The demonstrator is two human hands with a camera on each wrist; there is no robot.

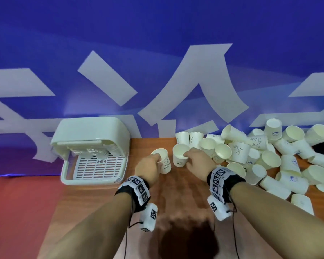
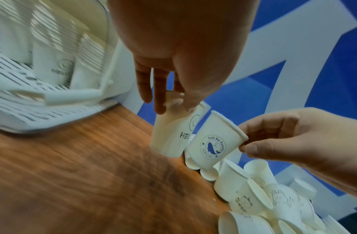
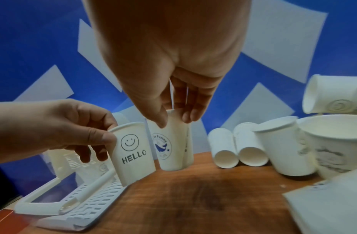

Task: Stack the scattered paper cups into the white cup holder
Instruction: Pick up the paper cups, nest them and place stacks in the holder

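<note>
Paper cups in my hands: my left hand (image 1: 148, 166) pinches the rim of the HELLO cup (image 1: 164, 161), thumb outside and fingers (image 2: 160, 95) hooked inside; my right hand (image 1: 199, 161) pinches the whale cup (image 1: 179, 156) the same way, just beside it.
Step, as I judge it: nest one cup in the other, keeping both upright and gripped lightly at the rim so the paper does not crease.
White cup holder (image 1: 94, 148): left of my hands on the tabletop (image 1: 176, 193), lid raised, rows of stacked cups already inside.
Scattered pile (image 1: 269, 156): many cups to my right, some upright, most tipped over.
In the way: nothing lies between my hands and the holder; the raised lid overhangs the stacks, so I would go in low.
</note>
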